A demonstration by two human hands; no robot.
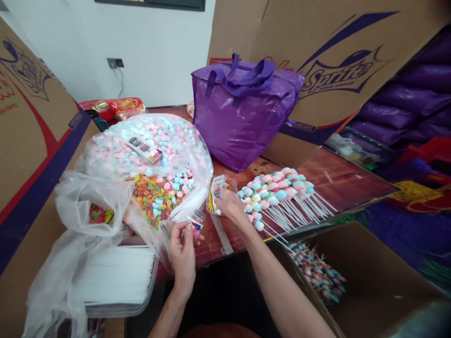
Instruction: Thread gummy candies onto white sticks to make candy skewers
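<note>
My left hand [183,251] is closed at the table's front edge, thumb and fingers pinching a small clear plastic bag [197,222] with a printed label. Something pink shows just beside these fingertips. My right hand [230,204] reaches into a small clear plastic box [211,209] that holds gold twist ties [212,196] and a printed packet. Its fingers are drawn together; what is between them is hidden. Right of that hand lie several rows of marshmallow skewers [278,190], pastel sweets threaded on white sticks.
A big clear bag of marshmallows [176,129] bears a label stack [144,149], with ring gummies [148,192] before it. A tub of white sticks [116,277] stands front left. Behind is a purple bag [243,122]. An open carton [373,277] at lower right contains wrapped skewers [319,274].
</note>
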